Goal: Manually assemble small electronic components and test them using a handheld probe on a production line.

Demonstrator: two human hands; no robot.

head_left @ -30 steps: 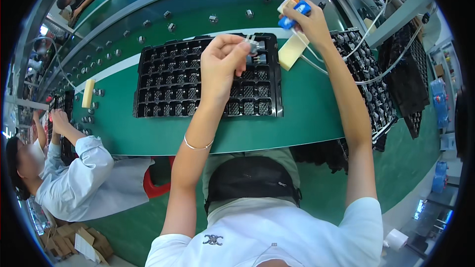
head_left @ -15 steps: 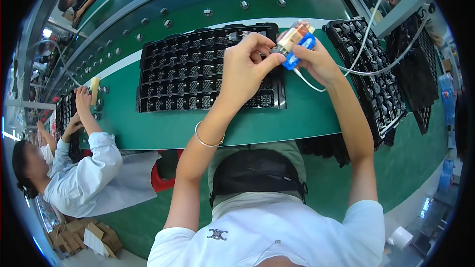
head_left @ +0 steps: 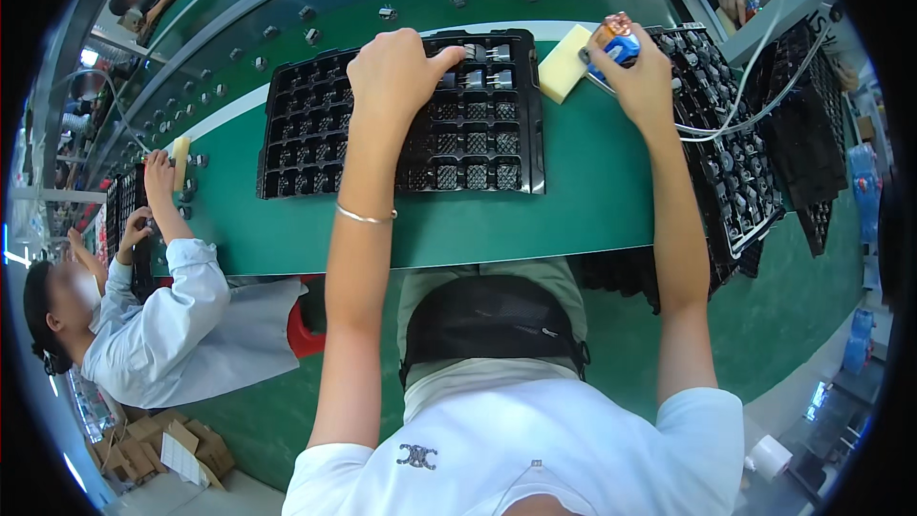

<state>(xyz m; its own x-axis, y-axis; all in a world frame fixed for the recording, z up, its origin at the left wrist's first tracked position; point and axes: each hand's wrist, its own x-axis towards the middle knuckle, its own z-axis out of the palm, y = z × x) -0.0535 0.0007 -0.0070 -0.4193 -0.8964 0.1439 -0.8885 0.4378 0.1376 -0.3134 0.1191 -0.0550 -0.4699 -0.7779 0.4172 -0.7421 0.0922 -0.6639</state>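
My left hand (head_left: 396,76) is over the far rows of a black compartment tray (head_left: 401,182), its fingers bent down and their tips hidden. Its thumb points right, toward small silver motor-like parts (head_left: 475,78) seated in the tray's far right pockets. Whatever the left fingers grip, if anything, is out of sight. My right hand (head_left: 638,76) is closed around a blue handheld device (head_left: 619,50) with a copper-coloured end, held up right of the tray. Close beside that device lies a pale yellow block (head_left: 564,64).
Another black tray full of metal parts (head_left: 731,167) stands at the right, with white cables (head_left: 740,96) looping over it. Small metal parts (head_left: 387,13) sit spaced along the green surface beyond a white line. At the left a co-worker (head_left: 158,315) handles parts.
My left hand has moved left, away from the device and over the tray. My right hand has carried the device slightly up and right, and the yellow block has come into sight.
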